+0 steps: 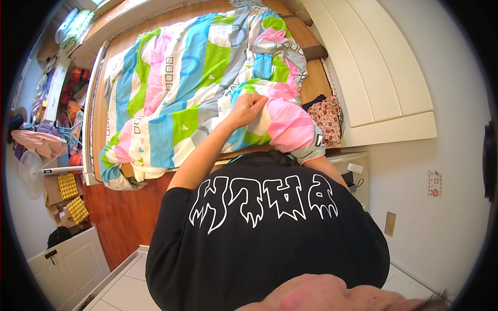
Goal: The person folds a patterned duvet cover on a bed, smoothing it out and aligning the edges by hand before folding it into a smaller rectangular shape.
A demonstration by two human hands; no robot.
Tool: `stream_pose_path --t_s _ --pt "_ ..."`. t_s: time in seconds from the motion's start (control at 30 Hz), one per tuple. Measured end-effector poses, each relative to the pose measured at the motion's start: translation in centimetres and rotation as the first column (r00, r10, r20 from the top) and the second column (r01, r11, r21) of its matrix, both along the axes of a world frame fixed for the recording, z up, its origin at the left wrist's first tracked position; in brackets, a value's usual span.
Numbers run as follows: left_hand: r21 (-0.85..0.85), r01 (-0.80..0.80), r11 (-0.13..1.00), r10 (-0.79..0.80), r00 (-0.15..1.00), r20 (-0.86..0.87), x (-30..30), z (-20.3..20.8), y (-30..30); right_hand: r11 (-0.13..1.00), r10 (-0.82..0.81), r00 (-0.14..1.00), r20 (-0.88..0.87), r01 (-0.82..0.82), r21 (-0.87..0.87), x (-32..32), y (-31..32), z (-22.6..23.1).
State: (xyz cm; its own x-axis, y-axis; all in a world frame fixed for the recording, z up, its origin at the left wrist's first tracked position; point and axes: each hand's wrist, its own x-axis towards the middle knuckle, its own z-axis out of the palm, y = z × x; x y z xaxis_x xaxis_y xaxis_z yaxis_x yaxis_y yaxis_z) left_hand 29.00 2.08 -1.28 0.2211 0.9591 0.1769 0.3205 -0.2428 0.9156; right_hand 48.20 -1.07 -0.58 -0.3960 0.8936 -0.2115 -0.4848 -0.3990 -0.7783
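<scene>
Patterned quilt [189, 78] across the bed [315, 80], mostly left of and ahead of the hands, gathered at its right end.
From the left, the quilt's broad, wrinkled part reaches past the bed's near edge at its lower left corner; its coloured stripes run away from the person, leaning right. Next comes the left hand [250, 109], closed in a fist and seemingly gripping a fold where the spread part meets the bunched pink and white part; it is the nearer to the spread cloth. Farther right and closer to the body, the right forearm [330, 168] disappears at the quilt's grey edge, so whether the right hand grips cannot be told, nor whether it is under or inside the cloth. A floral cloth [326, 120] lies just beyond.
</scene>
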Motion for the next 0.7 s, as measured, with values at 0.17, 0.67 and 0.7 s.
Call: stream_pose_path --t_s 0.17,0.67,0.7 --pt "-0.037 -0.125 0.991 0.129 0.98 0.153 -0.2 -0.8 0.0 0.999 -0.025 1.0 0.013 0.025 0.02 0.8 -0.3 1.1" --pt "-0.272 -0.194 0.943 0.264 0.931 0.252 -4.1 -3.8 1.9 0.975 -0.188 0.976 0.107 0.173 0.138 4.1 -2.6 3.1" --pt "-0.255 -0.168 0.952 0.232 0.941 0.246 -4.8 -3.9 2.1 0.969 -0.2 0.972 0.12 0.179 0.168 4.6 -3.5 4.0"
